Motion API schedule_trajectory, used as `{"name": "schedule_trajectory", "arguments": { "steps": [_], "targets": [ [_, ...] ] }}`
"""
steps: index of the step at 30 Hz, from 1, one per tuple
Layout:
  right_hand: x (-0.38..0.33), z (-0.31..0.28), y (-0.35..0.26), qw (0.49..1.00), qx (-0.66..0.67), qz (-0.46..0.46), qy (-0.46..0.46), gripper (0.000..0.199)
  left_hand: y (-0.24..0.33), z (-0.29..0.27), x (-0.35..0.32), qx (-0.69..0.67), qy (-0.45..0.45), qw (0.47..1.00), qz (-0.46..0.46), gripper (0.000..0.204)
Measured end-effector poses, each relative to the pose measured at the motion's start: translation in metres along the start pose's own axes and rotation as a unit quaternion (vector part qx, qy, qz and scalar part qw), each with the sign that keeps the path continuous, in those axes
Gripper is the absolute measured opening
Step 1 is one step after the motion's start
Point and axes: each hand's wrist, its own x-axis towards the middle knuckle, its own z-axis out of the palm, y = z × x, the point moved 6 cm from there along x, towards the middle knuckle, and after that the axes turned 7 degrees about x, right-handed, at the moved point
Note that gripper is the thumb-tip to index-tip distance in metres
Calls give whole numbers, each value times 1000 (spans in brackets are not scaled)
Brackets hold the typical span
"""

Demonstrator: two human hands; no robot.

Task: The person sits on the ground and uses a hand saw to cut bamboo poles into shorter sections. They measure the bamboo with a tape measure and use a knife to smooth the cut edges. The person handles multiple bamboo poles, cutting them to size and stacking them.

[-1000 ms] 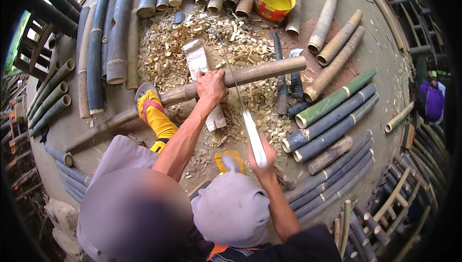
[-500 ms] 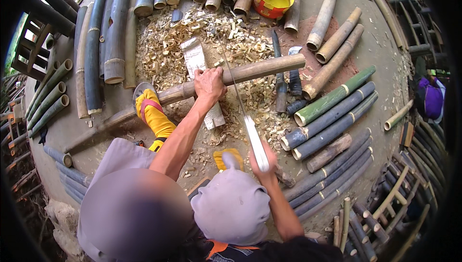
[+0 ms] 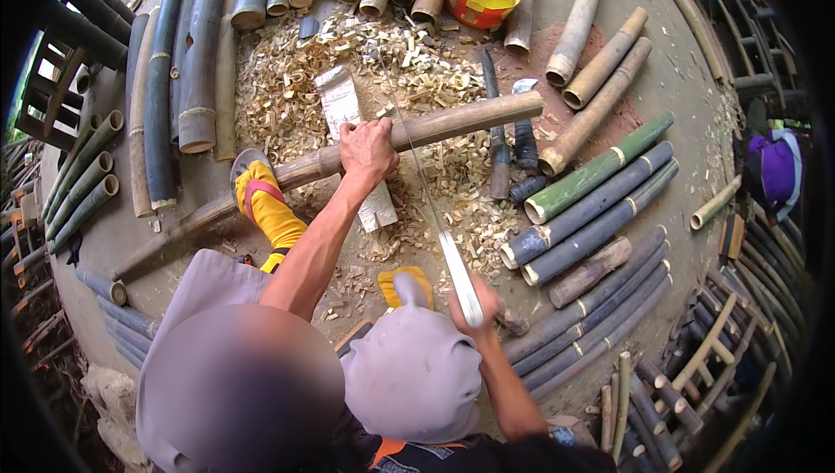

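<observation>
A long brown bamboo pole [image 3: 474, 116] lies slantwise in front of me, its far right end raised. My left hand [image 3: 368, 149] is closed over its middle, pressing it above a whitish wooden block [image 3: 337, 95]. Just right of that hand, a thin saw blade [image 3: 422, 173] crosses the pole, touching it. My right hand [image 3: 487, 301] grips the saw's white handle [image 3: 461, 282] near my right knee; this hand is partly blurred. My sandalled left foot in a yellow covering [image 3: 274, 212] rests against the pole. How deep the blade sits is hard to see.
Pale wood chips [image 3: 287, 82] cover the ground around the block. Two dark-handled tools [image 3: 498, 156] lie right of the chips. Bamboo lengths [image 3: 600, 182] are laid out on the right and far side, near a red and yellow tub [image 3: 483, 12] holding yellowish liquid.
The saw and my right hand have drawn back slightly toward me across the pole. My left hand keeps its place on the bamboo. The whole view has shifted a little.
</observation>
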Motion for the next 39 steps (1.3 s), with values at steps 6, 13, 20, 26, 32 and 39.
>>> {"name": "schedule_trajectory", "arguments": {
  "steps": [6, 13, 20, 26, 32, 39],
  "targets": [
    [19, 15, -2, 990, 122, 67, 30, 29, -5, -5, 1, -2, -14, 1000, -4, 22],
    [-108, -40, 11, 997, -25, 75, -3, 43, -5, -2, 0, -3, -5, 1000, -11, 18],
    [51, 36, 16, 992, 89, 91, -6, 36, -7, -8, 6, -21, -20, 1000, -5, 20],
    [-137, -57, -21, 992, -76, 87, -40, 40, -15, -7, 1, -21, 49, 999, -5, 20],
    [68, 30, 27, 998, 62, 33, 8, 37, 1, -4, 15, -4, -2, 1000, -2, 26],
    [-82, -50, -32, 996, -65, 43, -40, 41, -19, -5, 4, -23, 9, 1000, -20, 19]
  ]
}}
